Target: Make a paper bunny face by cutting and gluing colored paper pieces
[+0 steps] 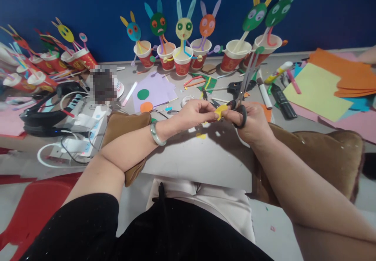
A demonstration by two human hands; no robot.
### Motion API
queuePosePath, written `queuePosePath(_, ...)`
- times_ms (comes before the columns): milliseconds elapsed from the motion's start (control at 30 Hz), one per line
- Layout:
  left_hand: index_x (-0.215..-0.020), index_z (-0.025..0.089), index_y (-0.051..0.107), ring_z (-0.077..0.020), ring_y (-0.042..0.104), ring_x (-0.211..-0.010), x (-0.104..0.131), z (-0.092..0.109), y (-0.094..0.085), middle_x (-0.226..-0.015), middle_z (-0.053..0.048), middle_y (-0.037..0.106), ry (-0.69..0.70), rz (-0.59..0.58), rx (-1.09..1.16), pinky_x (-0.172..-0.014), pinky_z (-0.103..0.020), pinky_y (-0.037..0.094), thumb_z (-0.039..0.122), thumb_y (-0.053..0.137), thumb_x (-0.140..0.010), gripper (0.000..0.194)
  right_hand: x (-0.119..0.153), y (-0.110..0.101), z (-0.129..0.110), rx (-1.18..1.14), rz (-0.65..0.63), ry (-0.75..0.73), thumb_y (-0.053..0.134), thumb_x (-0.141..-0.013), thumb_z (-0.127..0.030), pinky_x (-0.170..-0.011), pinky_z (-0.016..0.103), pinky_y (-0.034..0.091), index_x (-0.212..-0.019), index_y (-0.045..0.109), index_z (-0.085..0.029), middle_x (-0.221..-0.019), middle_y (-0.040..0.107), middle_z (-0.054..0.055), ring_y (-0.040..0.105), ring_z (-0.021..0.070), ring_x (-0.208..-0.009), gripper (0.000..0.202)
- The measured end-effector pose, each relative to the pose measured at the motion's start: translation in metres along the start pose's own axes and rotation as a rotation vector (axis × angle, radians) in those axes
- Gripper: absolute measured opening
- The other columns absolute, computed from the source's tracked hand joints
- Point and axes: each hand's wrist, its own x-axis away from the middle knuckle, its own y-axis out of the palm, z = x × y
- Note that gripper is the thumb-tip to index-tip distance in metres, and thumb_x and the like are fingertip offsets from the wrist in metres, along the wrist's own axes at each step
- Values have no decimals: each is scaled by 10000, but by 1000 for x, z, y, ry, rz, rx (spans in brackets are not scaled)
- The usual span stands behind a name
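Note:
My left hand pinches the left edge of a small yellow paper piece. A pale green bangle circles that wrist. My right hand has its fingers through the black handles of a pair of scissors, whose blades point up and away from me. The right thumb also touches the paper's right edge. Both hands are close together above the near part of the table, and a yellow scrap lies below them. The right fingers behind the handles are partly hidden.
Paper cups with paper-headed figures stand along the blue wall. A glue gun, markers and coloured sheets lie to the right. Purple paper and a power strip are to the left. Brown cushions flank my arms.

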Motion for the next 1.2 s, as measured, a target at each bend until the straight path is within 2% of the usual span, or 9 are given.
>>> queuePosePath(133,-725,147,648,-54,575,-642,0,1,4,-694,18,685,-104,21,74,-646,-228,412,204,811,-873,228,-4,0,3,-42,23,-12,934,-688,-458,-594,339,254,-578,640,-235,-560,484,-13,372,139,-584,385)
queuePosePath(300,-720,137,668,-42,564,-602,1,3,6,-701,0,709,-169,66,101,-599,-223,374,146,751,-921,218,-6,1,5,-102,58,-49,956,-701,-557,-614,349,273,-490,501,-232,-529,425,-26,365,135,-582,598)
queuePosePath(467,-694,134,669,-33,554,-576,1,6,9,-654,19,688,-161,89,116,-591,-219,371,111,752,-917,240,-3,2,3,-31,8,-18,944,-733,-645,-610,365,287,-525,554,-247,-566,492,12,400,164,-598,595)
queuePosePath(567,-682,132,668,-31,555,-568,1,6,10,-627,27,677,-155,97,113,-594,-217,378,86,747,-909,245,-3,1,3,4,-4,-13,959,-682,-676,-590,366,291,-568,586,-269,-592,506,15,398,179,-597,564)
queuePosePath(733,-688,136,667,-34,565,-587,2,4,10,-629,34,676,-134,78,120,-612,-215,387,115,771,-890,228,-2,1,1,36,-22,18,980,-686,-615,-571,363,291,-657,638,-277,-591,496,-3,379,163,-578,481)
queuePosePath(1067,-701,139,682,-59,555,-627,0,-2,4,-662,17,661,-45,7,-8,-643,-233,406,183,761,-883,203,-1,-1,1,37,-25,-16,1003,-654,-563,-518,331,246,-630,658,-261,-567,495,-25,352,128,-539,460)
queuePosePath(1200,-670,144,685,-63,559,-624,1,3,5,-645,25,656,-42,-5,-32,-652,-229,438,235,842,-832,244,0,-1,0,48,-22,-18,995,-678,-545,-520,340,258,-611,660,-263,-562,507,-20,366,131,-538,443)
